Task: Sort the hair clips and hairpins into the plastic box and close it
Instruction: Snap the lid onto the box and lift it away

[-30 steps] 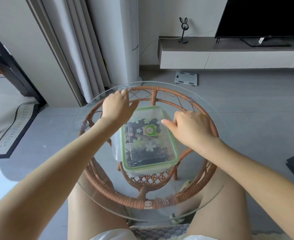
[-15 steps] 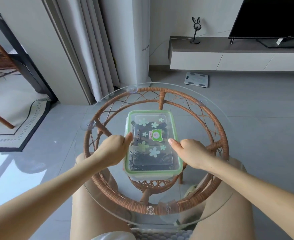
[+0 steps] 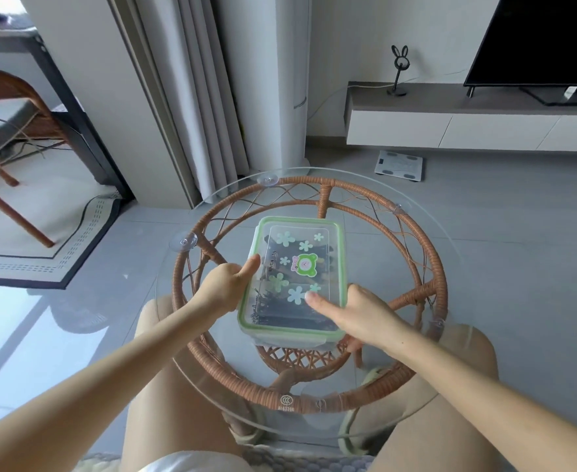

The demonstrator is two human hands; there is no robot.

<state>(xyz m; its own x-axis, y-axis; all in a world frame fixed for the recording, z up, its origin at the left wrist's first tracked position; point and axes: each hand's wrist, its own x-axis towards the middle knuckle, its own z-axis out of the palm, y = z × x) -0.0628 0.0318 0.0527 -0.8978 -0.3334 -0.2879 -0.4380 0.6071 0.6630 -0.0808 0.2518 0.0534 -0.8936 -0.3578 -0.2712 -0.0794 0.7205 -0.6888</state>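
A clear plastic box (image 3: 293, 233) with a green-rimmed lid and flower stickers sits in the middle of the round glass table (image 3: 457, 267). Dark hair clips and hairpins (image 3: 280, 311) show through the lid, inside the box. My left hand (image 3: 227, 284) grips the box's left long side, thumb on the lid rim. My right hand (image 3: 358, 315) holds the near right corner, thumb pressed flat on the lid. The lid lies on the box.
The glass top rests on a rattan ring frame (image 3: 430, 301). My bare knees are under the near edge. A white scale (image 3: 399, 165) lies on the floor beyond, a TV cabinet (image 3: 450, 124) at the back right, a chair (image 3: 4, 131) and rug at the left.
Both hands slid from the box's far end toward its near end. My right thumb has moved onto the lid. The view has tilted up a little.
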